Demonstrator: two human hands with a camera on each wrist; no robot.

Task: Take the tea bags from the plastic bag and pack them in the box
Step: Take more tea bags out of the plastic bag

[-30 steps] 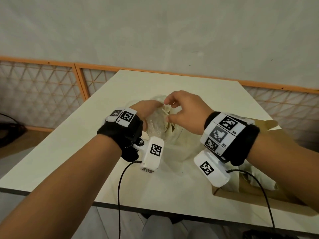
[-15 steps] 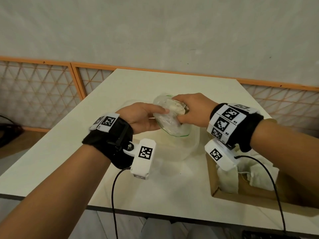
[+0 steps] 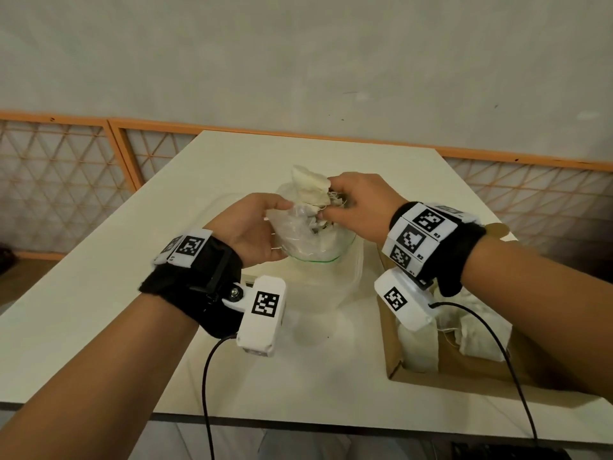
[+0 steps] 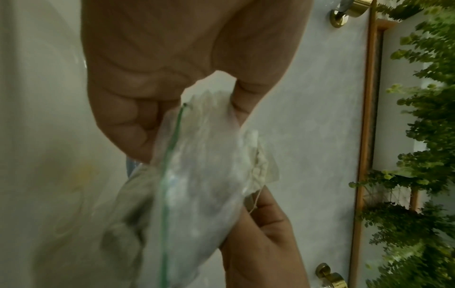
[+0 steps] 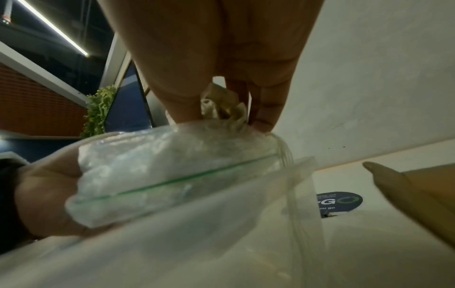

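A clear plastic bag (image 3: 308, 237) with a green zip strip is held above the white table (image 3: 232, 167). My left hand (image 3: 265, 224) grips its left side, fingers curled round the plastic (image 4: 197, 185). My right hand (image 3: 335, 200) pinches a bunch of white tea bags (image 3: 310, 185) with strings that stick up out of the bag; the right wrist view shows the pinch on the tea bags (image 5: 221, 109) above the bag (image 5: 172, 165). An open cardboard box (image 3: 394, 353) stands at the right with several tea bags (image 3: 481, 333) in it, under my right forearm.
Under the held bag, a second clear plastic sheet or bag (image 3: 331, 293) lies on the table. A box flap (image 5: 406, 185) sticks up to the right of my hands. Orange lattice railings (image 3: 66, 180) run behind the table. Wrist camera cables (image 3: 207, 376) hang over the table's front edge.
Both hands have lifted the bag off the table. My right hand has gone from gripping the bag's top to pulling a bunch of tea bags up out of it.
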